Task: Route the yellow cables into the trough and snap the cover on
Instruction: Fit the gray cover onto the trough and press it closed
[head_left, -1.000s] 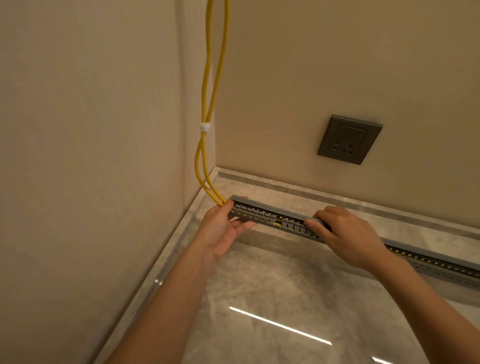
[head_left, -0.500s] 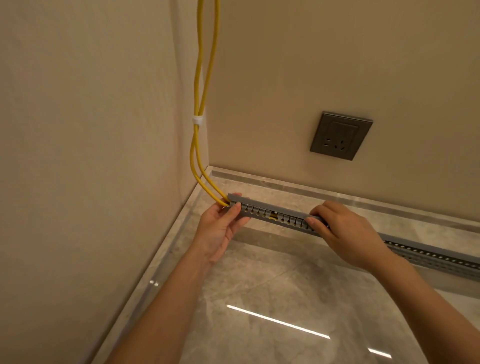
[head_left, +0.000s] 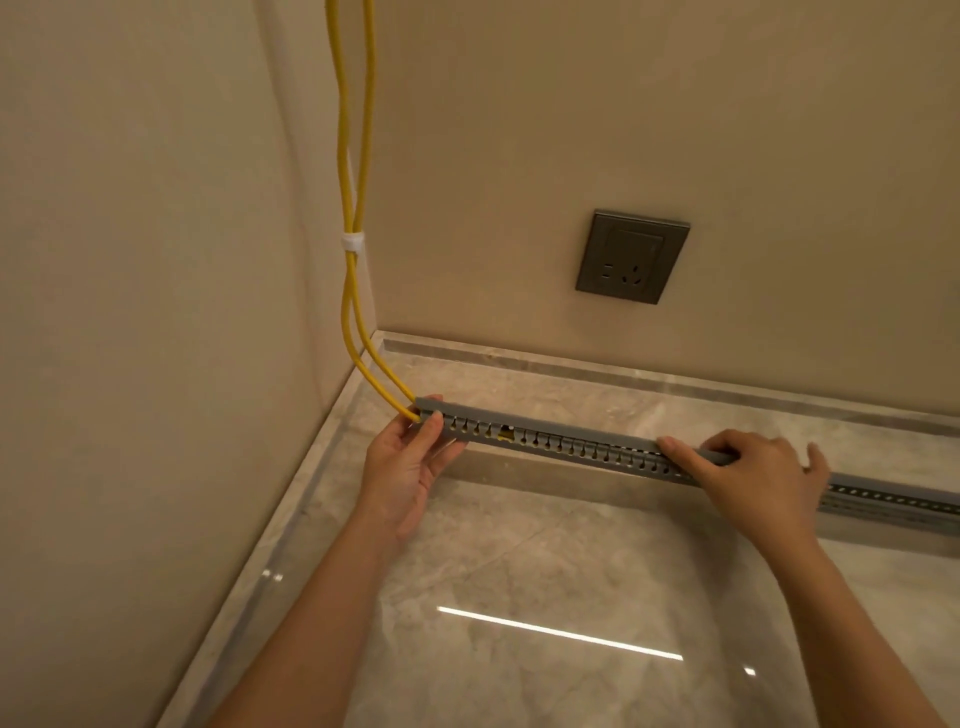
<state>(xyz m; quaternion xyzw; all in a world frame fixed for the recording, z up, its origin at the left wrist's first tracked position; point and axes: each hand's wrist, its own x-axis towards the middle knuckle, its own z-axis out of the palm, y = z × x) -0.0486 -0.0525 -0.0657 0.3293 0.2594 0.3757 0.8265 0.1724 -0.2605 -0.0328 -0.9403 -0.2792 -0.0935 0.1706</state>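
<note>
- While the left hand (head_left: 410, 462) pinches the trough (head_left: 571, 451) at its corner end on the floor (head_left: 519, 561), where the yellow cables (head_left: 353, 291) enter, the right hand (head_left: 748, 473) curls over the cover (head_left: 545, 427), pressing.
- Risk: a cable riding high gets pinched, and the cover won't snap.
- The right hand has slid further right.

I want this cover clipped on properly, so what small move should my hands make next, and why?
Probably slide the right hand rightward along the cover, pressing down, with the left hand steadying the trough end. The yellow cables enter that end and the cover lies along the top; whether it has clicked in is not visible.
</note>
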